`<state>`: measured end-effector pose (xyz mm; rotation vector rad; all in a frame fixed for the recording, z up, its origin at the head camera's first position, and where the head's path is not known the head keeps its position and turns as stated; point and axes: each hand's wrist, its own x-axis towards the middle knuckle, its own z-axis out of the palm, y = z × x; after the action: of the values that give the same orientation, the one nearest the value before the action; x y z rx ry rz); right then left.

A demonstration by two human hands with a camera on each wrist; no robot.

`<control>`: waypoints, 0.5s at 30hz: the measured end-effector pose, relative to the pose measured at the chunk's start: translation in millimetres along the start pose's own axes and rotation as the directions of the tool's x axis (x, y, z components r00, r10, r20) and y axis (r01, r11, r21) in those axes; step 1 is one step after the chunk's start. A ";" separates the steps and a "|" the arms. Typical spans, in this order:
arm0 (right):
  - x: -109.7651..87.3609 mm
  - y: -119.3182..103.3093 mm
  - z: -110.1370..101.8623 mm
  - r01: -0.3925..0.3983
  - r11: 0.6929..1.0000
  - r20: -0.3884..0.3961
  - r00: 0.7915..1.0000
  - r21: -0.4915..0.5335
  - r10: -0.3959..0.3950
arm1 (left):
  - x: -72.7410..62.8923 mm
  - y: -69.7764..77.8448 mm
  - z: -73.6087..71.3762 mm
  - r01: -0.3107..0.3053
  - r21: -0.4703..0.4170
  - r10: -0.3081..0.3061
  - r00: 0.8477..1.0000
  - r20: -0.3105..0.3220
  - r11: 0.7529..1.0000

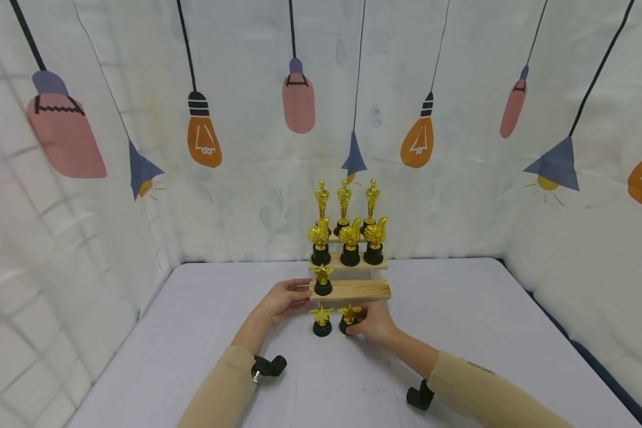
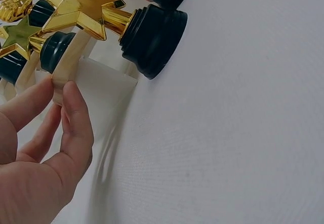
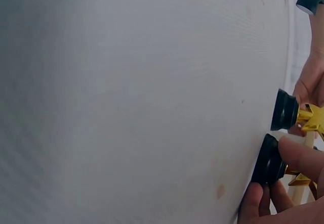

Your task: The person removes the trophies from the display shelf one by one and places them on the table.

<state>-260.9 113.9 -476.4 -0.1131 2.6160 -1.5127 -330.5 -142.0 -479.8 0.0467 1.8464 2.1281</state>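
My left hand [image 1: 285, 302] pinches the left end of the lowest board of a small wooden stepped stand [image 1: 361, 289]. In the left wrist view, thumb and fingers meet on that board end [image 2: 68, 70]. A gold star trophy [image 1: 323, 282] with a black base stands at this board's left. On the table before it, a second star trophy [image 1: 321, 324] stands upright. Beside it my right hand [image 1: 375, 324] grips a third star trophy [image 1: 346, 321]; the right wrist view shows thumb and fingers around its black base [image 3: 268, 161], which is at the tabletop.
Three gold thumbs-up trophies [image 1: 350, 244] fill the middle board, and three gold figure trophies [image 1: 343, 205] stand on the top one. The white-covered table [image 1: 460, 321] extends to both sides. Behind is a white cloth [image 1: 257, 220] printed with hanging lamps.
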 end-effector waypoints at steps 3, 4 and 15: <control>-0.3 -0.2 -0.2 0.012 1.000 0.001 1.000 -0.005 -0.012 | -0.3 0.6 -0.2 0.000 0.001 0.000 1.000 -0.001 1.000; -0.4 -0.2 -0.5 0.012 1.000 0.003 1.000 -0.007 -0.012 | -0.4 0.7 -0.3 0.000 0.000 0.000 1.000 -0.001 1.000; -4.5 -0.1 -7.0 0.024 0.999 0.022 0.999 0.022 -0.025 | -1.0 2.0 0.6 0.014 -0.006 -0.014 1.000 -0.005 1.000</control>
<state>-257.5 120.4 -472.5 -0.1596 2.5897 -1.5386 -329.9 -141.9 -477.6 0.0274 1.8380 2.1257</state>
